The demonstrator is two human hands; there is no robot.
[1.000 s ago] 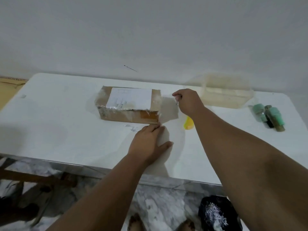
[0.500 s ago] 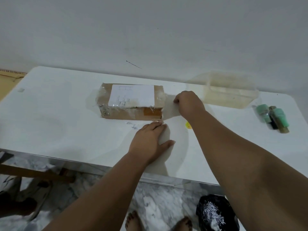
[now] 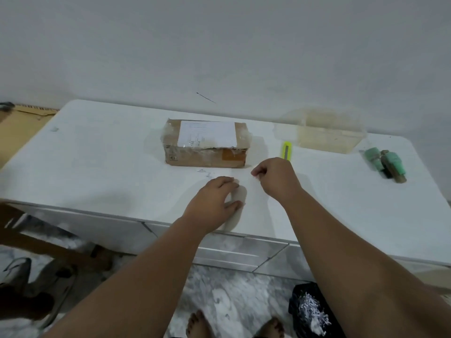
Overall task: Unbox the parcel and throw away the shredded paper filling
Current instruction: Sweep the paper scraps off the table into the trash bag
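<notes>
step: opening, parcel (image 3: 206,145) is judged taped shut | left hand (image 3: 214,198) is laid relaxed on table (image 3: 97,154) | right hand (image 3: 275,181) is curled, any pinch cannot be told | next: yellow cutter (image 3: 286,150) is likely needed

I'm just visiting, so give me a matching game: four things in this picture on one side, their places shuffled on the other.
Things:
1 parcel
2 yellow cutter
3 green bottles
4 black bag

Places:
a on the floor
b right end of the table
c mid-table, taped shut
d between parcel and clear container

Pairs: 1-c, 2-d, 3-b, 4-a
</notes>
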